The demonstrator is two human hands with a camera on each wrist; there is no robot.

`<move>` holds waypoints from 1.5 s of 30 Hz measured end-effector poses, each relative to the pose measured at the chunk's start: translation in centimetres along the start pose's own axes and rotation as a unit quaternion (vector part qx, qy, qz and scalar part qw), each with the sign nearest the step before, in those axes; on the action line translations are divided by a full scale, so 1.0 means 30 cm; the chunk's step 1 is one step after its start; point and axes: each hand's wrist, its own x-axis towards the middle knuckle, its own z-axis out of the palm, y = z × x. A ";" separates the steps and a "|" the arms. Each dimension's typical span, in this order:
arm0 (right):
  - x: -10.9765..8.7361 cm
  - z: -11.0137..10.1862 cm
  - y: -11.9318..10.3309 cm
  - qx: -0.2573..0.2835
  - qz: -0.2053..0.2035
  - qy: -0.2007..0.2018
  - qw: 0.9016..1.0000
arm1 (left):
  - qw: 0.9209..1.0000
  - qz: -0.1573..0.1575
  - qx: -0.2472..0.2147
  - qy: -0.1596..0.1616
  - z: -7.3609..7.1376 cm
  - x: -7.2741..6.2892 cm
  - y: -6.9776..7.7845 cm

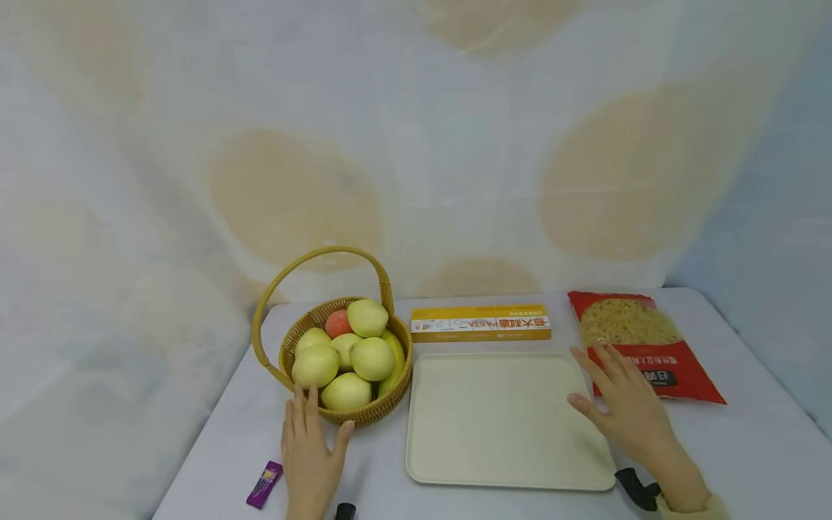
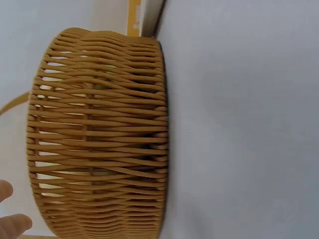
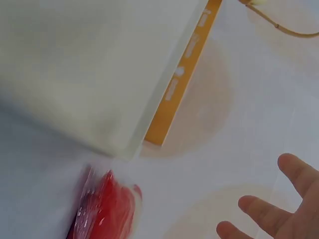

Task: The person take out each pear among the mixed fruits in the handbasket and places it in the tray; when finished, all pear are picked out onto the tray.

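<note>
Fruit (image 1: 373, 359) heaped in the wicker basket (image 1: 372, 414), on the tabletop's (image 1: 747, 462) left side, could roll out if the left hand (image 1: 310, 458), fingers spread at the near rim, knocks or tips it; contact is unclear. Also spread and holding nothing, the right hand (image 1: 630, 415) is near the red pasta bag (image 1: 692, 375), right of the cream tray (image 1: 507, 426), where a careless sweep might nudge the tray into the pasta box (image 1: 481, 325).

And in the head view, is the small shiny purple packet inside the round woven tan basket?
No, the packet lies on the white-covered table outside the basket, beside the left hand.
</note>
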 end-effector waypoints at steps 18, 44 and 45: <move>0.077 0.080 -0.173 0.157 -0.061 -0.013 0.986 | 0.983 -0.034 -0.172 -0.057 0.067 -0.002 -0.077; 0.285 0.259 -0.492 0.330 -0.167 -0.024 0.929 | 0.984 -0.038 -0.160 -0.070 0.060 0.005 -0.070; 0.290 0.268 -0.499 0.337 -0.168 -0.026 0.926 | 0.984 -0.039 -0.161 -0.069 0.059 0.004 -0.070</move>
